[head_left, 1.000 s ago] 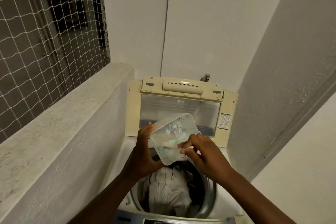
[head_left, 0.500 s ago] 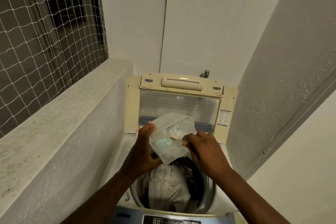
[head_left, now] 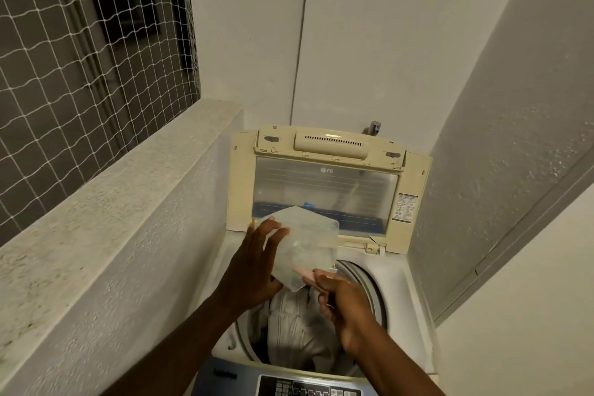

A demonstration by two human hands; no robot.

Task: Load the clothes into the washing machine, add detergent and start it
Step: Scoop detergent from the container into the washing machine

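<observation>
A top-loading washing machine [head_left: 408, 292] stands open, its cream lid [head_left: 324, 183] raised against the back wall. Pale striped clothes [head_left: 295, 328] lie in the drum. My left hand [head_left: 254, 270] holds a clear plastic detergent container [head_left: 305, 247] tilted over the drum opening. My right hand [head_left: 340, 299] is at the container's lower corner, fingers closed on a small pinkish scoop whose shape is mostly hidden. What is inside the container is blurred.
The machine's control panel [head_left: 308, 387] runs along the bottom edge. A concrete ledge [head_left: 106, 202] with netted window above borders the left. A wall [head_left: 501, 151] crowds the right side. A tap [head_left: 373, 127] sticks up behind the lid.
My right hand has dropped from the container's side to its lower corner, over the drum. The container has tipped further and shifted slightly left. The view has tilted down, showing more control panel.
</observation>
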